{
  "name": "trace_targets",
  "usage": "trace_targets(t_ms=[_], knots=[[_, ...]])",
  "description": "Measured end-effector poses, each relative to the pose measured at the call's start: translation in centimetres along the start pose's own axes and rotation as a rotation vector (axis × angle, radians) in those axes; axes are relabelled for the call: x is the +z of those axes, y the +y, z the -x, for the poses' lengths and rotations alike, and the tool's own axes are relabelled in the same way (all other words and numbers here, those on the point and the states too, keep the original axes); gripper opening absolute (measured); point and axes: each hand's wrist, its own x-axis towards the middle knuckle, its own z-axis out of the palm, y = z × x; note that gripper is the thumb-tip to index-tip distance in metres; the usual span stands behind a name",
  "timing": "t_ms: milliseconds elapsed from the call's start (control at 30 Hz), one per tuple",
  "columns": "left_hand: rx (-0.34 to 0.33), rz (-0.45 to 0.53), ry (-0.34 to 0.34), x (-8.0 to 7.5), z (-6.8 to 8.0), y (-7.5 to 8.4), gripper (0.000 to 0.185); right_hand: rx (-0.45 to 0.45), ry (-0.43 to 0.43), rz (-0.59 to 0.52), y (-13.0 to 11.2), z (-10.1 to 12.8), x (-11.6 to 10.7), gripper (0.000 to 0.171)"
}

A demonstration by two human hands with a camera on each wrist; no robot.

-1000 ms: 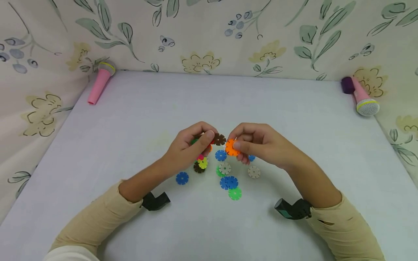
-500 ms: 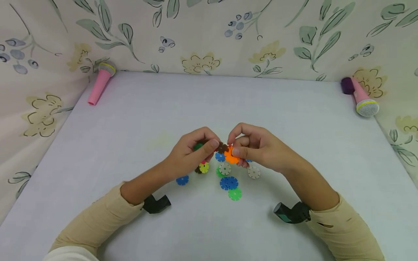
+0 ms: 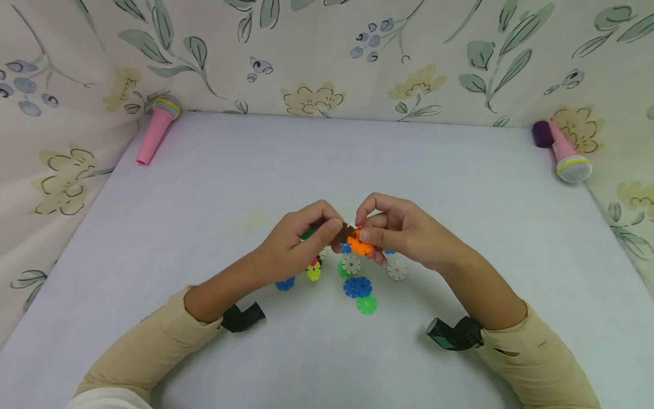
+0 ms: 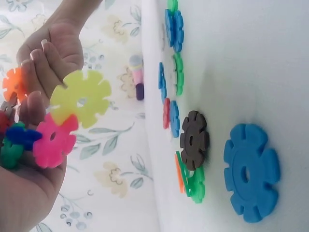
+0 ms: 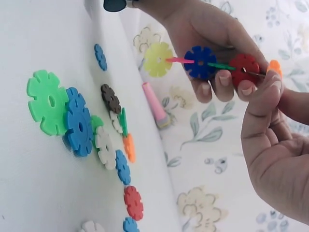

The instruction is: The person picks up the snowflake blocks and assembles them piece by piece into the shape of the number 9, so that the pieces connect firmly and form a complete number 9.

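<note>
Interlocking notched plastic discs form a chain in my left hand (image 3: pixel 301 244): yellow (image 4: pixel 81 96), pink (image 4: pixel 53 145), dark blue (image 5: pixel 199 63), green (image 5: pixel 221 65) and red (image 5: pixel 244 70) discs show along it. Its brown disc (image 3: pixel 347 233) is pinched between left thumb and forefinger at the end nearest the other hand. My right hand (image 3: pixel 409 233) pinches an orange disc (image 3: pixel 360 245) by thumb and fingers, its edge meeting the brown disc's edge. Both hands are raised over the table, and the yellow end hangs free below the left palm.
Loose discs lie on the white table under the hands, among them blue (image 4: pixel 252 173), brown (image 4: pixel 194 140), light green (image 3: pixel 367 304) and white (image 3: pixel 396 270) ones. One pink toy microphone (image 3: pixel 155 136) lies at the back left, another pink microphone (image 3: pixel 564 149) at the back right.
The orange disc has come left and down to the brown disc, having been apart from it. My left hand has shifted slightly right, and the yellow end of the chain hangs lower.
</note>
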Motion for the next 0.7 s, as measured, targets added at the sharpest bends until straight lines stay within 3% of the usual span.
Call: trace_targets(t_ms=[167,300,467,600,700], knots=[[-0.107,0.012,-0.081,-0.1,0.1,0.2,0.024,0.008,0.019,-0.001,0.1,-0.1,0.1,0.008],[-0.162,-0.014,-0.052,0.0,0.0,0.2,0.034,-0.033,0.036,0.09,0.4,-0.2,-0.1,0.005],[-0.167,-0.013,0.047,-0.3,0.0,0.3,0.032,0.003,0.059,0.415,1.2,-0.3,-0.8,0.004],[-0.144,0.034,0.055,-0.5,-0.1,0.5,0.034,0.127,-0.038,0.732,2.3,-0.6,-0.6,0.008],[-0.143,0.051,0.051,-0.6,0.0,0.5,0.035,0.219,-0.098,0.86,3.0,-0.9,0.1,0.016]])
